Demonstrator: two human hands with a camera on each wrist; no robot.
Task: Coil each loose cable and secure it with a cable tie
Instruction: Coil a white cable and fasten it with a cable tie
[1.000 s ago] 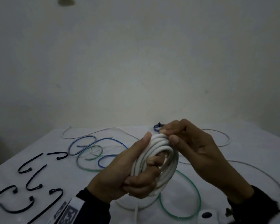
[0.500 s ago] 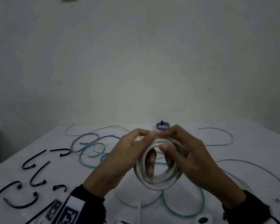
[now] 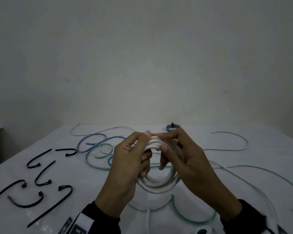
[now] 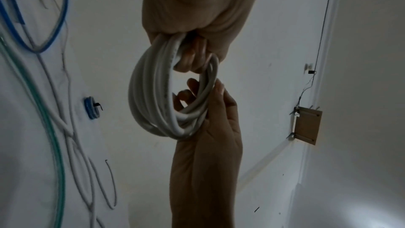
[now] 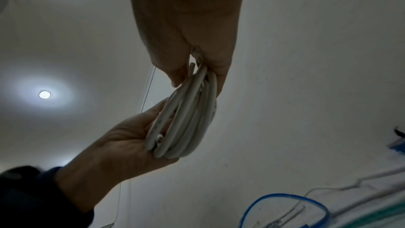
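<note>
Head view, nearest the person: both hands hold the white cable coil [image 3: 156, 181] up above the table [image 3: 243, 174], well apart from the cloth. The left hand [image 3: 125, 168] has its fingers curled through the ring on the left side and its thumb pinching the top turns; the right hand [image 3: 189, 164] wraps the right side, thumb and forefinger pinching the same top strands, fingertips of both hands almost touching. From the left wrist the coil shows about 5 turns of smooth, fairly stiff white sheath, so I judge it light but springy and a little slippery: let go of one side and the turns will likely fan out. Best hold is where all turns bunch, at the top, leaving 1 hand free for a tie. On the left, 6 black cable ties [image 3: 41, 174] lie loose and curved, within reach of the left hand. Beyond the hands a green cable [image 3: 98, 154] and a blue cable [image 3: 95, 141] sprawl tangled together, and thin white cables [image 3: 240, 146] loop away right; these strays could snag a tail of the coil. Farthest off, a small blue coil [image 3: 172, 127] sits already tied.
</note>
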